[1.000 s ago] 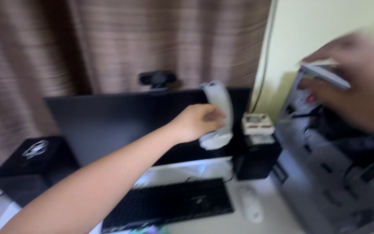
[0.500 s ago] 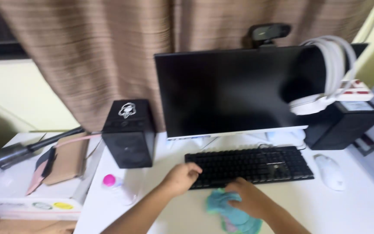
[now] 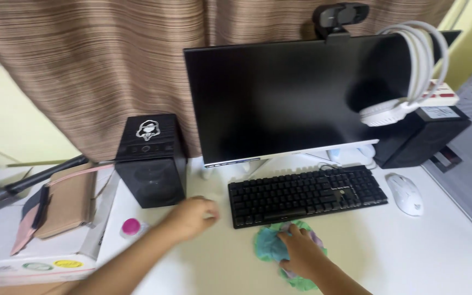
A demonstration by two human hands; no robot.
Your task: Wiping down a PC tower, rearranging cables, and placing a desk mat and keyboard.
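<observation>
Since half-second-earlier frame: left hand (image 3: 192, 217) slid left, off keyboard's corner; right hand (image 3: 300, 254) and cloth nudged right; view steadier, closer.

Right hand: flat, fingers spread, pressing crumpled teal-green cloth (image 3: 269, 246) onto white tabletop (image 3: 378, 251); pressing, not gripping.
Left hand: loosely curled, resting on tabletop, nothing visibly held; cannot tell for sure.
Cloth: just below keyboard (image 3: 307, 194) front edge, touching or nearly so.
Keyboard long axis: left-right, directly beyond right hand.
Left hand: between keyboard's left end and black speaker (image 3: 149, 161).
Mouse (image 3: 405, 194): well right.
</observation>
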